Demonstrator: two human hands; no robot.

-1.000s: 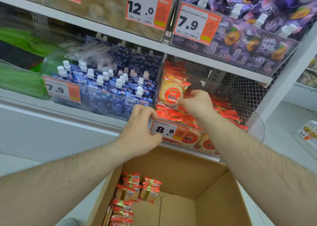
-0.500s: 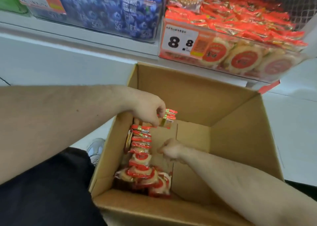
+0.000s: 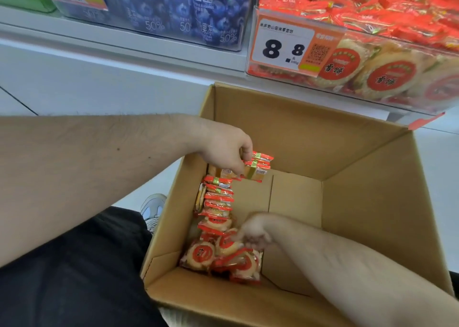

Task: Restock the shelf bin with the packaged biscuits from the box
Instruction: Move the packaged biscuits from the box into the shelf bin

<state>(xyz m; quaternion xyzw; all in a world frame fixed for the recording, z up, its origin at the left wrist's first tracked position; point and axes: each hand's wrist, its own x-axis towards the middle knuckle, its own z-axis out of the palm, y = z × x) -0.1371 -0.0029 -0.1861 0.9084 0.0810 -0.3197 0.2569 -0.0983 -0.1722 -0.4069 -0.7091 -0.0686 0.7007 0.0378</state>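
Fingers of left hand (image 3: 224, 150) curled round a small stack of biscuit packs (image 3: 257, 166), pinched at one end, held above the box floor near the far-left inside corner. Grip looks firm; packs stick out to the right of the knuckles. Fingers of right hand (image 3: 253, 234) are low in the box, on or among the loose packs (image 3: 223, 257) at the near-left corner. Motion blur there; cannot tell whether they've closed on a pack or are only touching.

Box (image 3: 372, 202): cardboard, flaps open, sits below the shelf front. Remaining stock lies in a row along the left wall, edge-up packs (image 3: 218, 200) at the far end, flat ones w/ round red labels at the near end. Rest of box floor is bare cardboard.

Shelf bin (image 3: 409, 98): clear-fronted, above and beyond the box, already well filled w/ same red packs; price tag (image 3: 285, 46) reads 8.8. Neighbouring bin of blue pouches (image 3: 173, 11) to its left, not part of the job.

Step in hand, by judgement: pickup phase, both hands gathering from the box, nothing being placed yet. Approx. most of the box contents appear gone.

Next move calls for: right hand to secure its grab, then both lifted clear of the box rim and up over the bin's front lip. Bin is heaped, so packs need laying on top or toward the back, else risk of sliding off the front.
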